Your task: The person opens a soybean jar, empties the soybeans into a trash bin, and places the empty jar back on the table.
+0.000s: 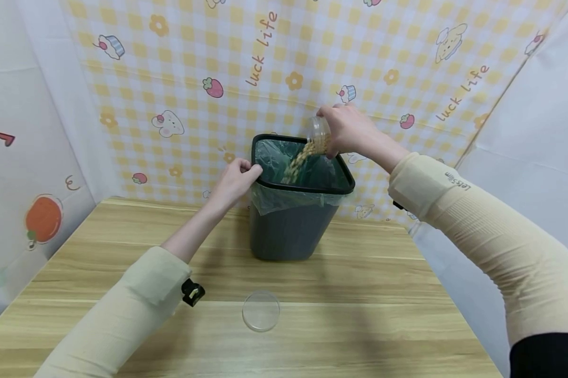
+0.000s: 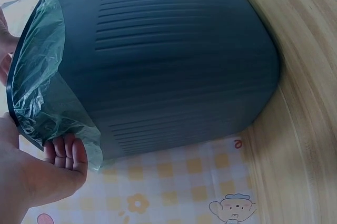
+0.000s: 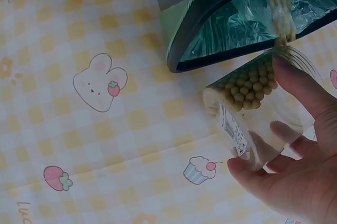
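My right hand (image 1: 347, 128) grips a clear plastic jar (image 3: 253, 108), tipped over the rim of a grey trash can (image 1: 288, 231). Soybeans (image 1: 298, 164) stream out of its mouth into the can; more of the round, tan beans lie along the jar's lower side in the right wrist view. A thin green trash bag (image 2: 47, 76) lines the can and folds over its dark rim. My left hand (image 1: 236, 178) pinches the rim and bag at the near left corner, fingers curled on the outside in the left wrist view.
A clear round lid (image 1: 261, 311) lies flat on the wood-grain table (image 1: 340, 325), in front of the can. Right behind the can hangs a yellow checked cloth (image 1: 194, 105) with printed cartoons. White sheets (image 1: 539, 157) close off both sides.
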Tool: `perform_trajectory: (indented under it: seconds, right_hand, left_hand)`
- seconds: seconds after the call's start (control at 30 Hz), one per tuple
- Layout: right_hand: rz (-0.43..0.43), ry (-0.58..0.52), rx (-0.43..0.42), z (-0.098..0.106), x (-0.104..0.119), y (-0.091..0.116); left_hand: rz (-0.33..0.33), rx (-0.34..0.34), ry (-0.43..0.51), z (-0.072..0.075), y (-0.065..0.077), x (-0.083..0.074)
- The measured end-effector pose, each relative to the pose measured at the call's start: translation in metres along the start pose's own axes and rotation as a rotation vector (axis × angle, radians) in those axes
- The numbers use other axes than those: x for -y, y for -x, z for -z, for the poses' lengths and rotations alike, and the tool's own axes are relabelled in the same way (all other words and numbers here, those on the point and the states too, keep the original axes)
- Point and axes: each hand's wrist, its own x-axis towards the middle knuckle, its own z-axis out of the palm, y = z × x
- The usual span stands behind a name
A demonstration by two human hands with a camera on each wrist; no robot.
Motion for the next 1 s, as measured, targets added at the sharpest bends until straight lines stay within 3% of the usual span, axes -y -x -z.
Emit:
perform_trajectory:
  seconds: [0.6, 1.0]
  right_hand:
    - [0.045, 0.064, 0.003, -0.0012, 0.0051, 0.0000]
    - [0.099, 0.159, -0.065, -0.0049, 0.0056, -0.0029]
  left_hand:
    - [-0.004, -0.004, 0.004, -0.0010, 0.0005, -0.0009]
    - [0.005, -0.006, -0.003, 0.0002, 0.0011, -0.0010]
